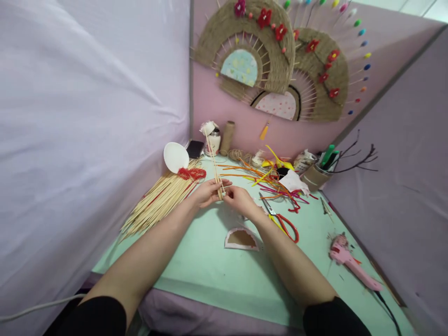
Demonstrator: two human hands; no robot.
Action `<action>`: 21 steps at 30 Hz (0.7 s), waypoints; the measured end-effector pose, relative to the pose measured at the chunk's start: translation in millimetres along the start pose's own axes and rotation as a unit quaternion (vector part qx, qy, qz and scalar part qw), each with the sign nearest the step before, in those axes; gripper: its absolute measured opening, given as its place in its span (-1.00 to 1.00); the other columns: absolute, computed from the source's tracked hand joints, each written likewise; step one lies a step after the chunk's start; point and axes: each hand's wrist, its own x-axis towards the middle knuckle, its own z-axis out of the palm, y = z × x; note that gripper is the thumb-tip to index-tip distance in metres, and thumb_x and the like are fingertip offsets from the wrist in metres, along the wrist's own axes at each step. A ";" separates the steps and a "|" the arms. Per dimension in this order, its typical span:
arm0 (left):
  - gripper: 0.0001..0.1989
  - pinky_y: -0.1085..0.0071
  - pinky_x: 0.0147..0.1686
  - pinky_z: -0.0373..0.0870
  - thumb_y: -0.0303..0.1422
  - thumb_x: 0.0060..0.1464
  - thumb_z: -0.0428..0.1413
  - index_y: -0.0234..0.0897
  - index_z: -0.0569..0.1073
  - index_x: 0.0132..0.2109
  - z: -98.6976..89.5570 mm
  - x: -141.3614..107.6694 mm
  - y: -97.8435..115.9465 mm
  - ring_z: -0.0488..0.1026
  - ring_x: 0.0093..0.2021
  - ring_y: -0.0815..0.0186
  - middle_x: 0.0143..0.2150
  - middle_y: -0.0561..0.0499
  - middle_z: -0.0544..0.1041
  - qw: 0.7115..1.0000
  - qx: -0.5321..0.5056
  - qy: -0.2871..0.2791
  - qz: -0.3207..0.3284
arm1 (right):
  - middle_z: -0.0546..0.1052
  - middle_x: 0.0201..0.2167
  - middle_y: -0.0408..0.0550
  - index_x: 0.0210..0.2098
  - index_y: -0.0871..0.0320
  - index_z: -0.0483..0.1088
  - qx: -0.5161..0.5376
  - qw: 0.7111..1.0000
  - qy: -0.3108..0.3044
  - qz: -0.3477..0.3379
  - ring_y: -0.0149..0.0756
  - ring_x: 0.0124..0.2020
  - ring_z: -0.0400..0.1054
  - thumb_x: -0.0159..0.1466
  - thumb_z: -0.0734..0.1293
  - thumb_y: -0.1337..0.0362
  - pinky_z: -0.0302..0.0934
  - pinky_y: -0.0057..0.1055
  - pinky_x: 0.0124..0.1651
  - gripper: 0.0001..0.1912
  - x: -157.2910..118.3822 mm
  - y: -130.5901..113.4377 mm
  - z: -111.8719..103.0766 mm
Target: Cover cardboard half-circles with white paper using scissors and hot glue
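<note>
Several thin wooden sticks (216, 170) stand nearly upright in my left hand (209, 192), their lower ends gathered between its fingers. My right hand (238, 199) is closed at the lower ends of these sticks, its thumb and fingers pinched together; whatever they pinch is too small to make out. Below the hands a half-round brown card piece with a pinkish-white edge (241, 239) lies on the table. Left of my left hand rests a large bundle of similar sticks (159, 200), with red stringy material (192, 174) across its upper end.
Orange-handled scissors (280, 217) lie beside my right forearm. A pink glue gun (355, 263) with a black cord is at the right. Behind are coloured pipe cleaners (259, 175), a white jar (212, 142), and a holder with twigs and markers (317, 176). Twine-wrapped fans (252, 51) hang on the back wall.
</note>
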 end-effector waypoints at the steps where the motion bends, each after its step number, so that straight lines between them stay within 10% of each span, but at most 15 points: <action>1: -0.82 0.25 -0.15 0.45 -0.39 0.07 0.17 -0.34 0.48 -0.15 -0.4 0.6 -1.2 0.53 -0.14 0.20 -0.04 -0.25 0.54 1.000 0.001 -0.003 0.000 | 0.49 -0.51 -0.11 -0.51 0.13 0.34 -0.016 1.000 -0.007 -0.006 -0.36 -0.50 0.27 0.14 0.22 0.24 0.00 -0.48 -0.45 -0.85 -0.9 0.1 0.6; 12: -0.91 0.26 -0.11 0.38 -0.41 0.06 0.13 -0.33 0.41 -0.25 -7.1 3.6 -10.3 0.54 -0.21 0.26 -0.30 -0.09 0.58 0.961 0.218 0.089 0.144 | 0.49 -0.53 -0.10 -0.48 0.18 0.44 -0.030 0.999 0.022 -0.023 -0.40 -0.50 0.24 0.20 0.25 0.13 -0.04 -0.48 -0.43 -0.72 -2.6 5.2 -26.8; 21: -0.96 0.25 -0.17 0.40 -0.46 0.05 0.09 -0.36 0.39 -0.31 -11.2 -0.4 -20.2 0.52 -0.34 0.30 -0.40 -0.05 0.55 0.954 0.258 0.077 0.130 | 0.46 -0.54 -0.14 -0.49 0.20 0.44 0.071 0.994 0.077 -0.028 -0.41 -0.48 0.25 0.14 0.32 0.17 0.05 -0.48 -0.39 -0.78 7.3 4.8 -35.3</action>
